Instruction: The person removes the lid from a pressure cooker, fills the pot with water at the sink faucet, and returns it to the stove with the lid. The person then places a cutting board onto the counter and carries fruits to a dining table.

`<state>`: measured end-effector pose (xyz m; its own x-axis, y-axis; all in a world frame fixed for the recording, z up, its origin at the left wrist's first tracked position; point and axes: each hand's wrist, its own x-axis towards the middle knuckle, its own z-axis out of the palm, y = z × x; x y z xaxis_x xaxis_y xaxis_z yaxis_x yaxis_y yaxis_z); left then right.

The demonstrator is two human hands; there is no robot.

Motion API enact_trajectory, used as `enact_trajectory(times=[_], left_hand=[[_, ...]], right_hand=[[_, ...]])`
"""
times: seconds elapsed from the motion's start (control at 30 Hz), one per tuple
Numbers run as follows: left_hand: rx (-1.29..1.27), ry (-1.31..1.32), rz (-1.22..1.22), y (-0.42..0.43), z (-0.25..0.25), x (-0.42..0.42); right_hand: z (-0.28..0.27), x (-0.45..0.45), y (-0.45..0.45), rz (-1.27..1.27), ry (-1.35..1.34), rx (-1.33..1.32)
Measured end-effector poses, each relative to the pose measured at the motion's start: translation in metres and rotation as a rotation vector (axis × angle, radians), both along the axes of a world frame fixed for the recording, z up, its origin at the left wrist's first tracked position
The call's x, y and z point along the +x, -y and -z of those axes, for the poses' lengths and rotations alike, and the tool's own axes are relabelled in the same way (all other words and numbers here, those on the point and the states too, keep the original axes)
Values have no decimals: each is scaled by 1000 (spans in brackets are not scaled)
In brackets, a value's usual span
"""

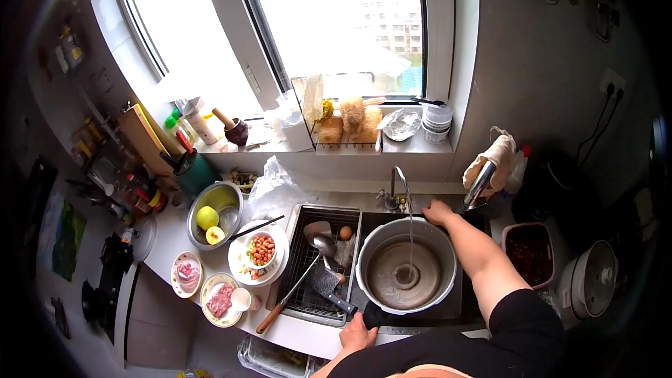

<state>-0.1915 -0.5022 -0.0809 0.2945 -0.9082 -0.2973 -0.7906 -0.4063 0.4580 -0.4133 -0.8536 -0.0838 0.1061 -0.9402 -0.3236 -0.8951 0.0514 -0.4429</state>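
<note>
A large grey metal pot [362, 273] sits in the sink with water in its bottom. A thin stream from the faucet [400, 175] falls into it. My left hand [358, 334] is closed at the pot's black handle [376, 315], on the near side. Across the pot, my right hand [438, 212] is curled at the far rim, just right of the faucet; what lies under its fingers is hidden. Left of the pot, a drain rack [297, 273] holds a ladle [323, 243], a cleaver [324, 283], a wooden-handled turner [280, 308] and an egg [346, 232].
On the left counter are a metal bowl [234, 199] with fruit, a small bowl of peanuts [261, 250] and two dishes of meat [187, 274]. A red-filled tub [507, 238] and a rice cooker [591, 280] stand right. Sponges [352, 115] sit on the windowsill.
</note>
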Motion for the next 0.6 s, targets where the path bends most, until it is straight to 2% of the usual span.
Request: enact_trajectory(times=[0.13,0.33,0.6], left_hand=[[8,4,5,0,-3,0],[8,-3,-2,0,-6,-2],[73,11,-15,1,0,-2]], right_hand=[[6,-2,12,-12,-11,105],[-6,2,5,39,11,117],[8,0,12,52,31,95]])
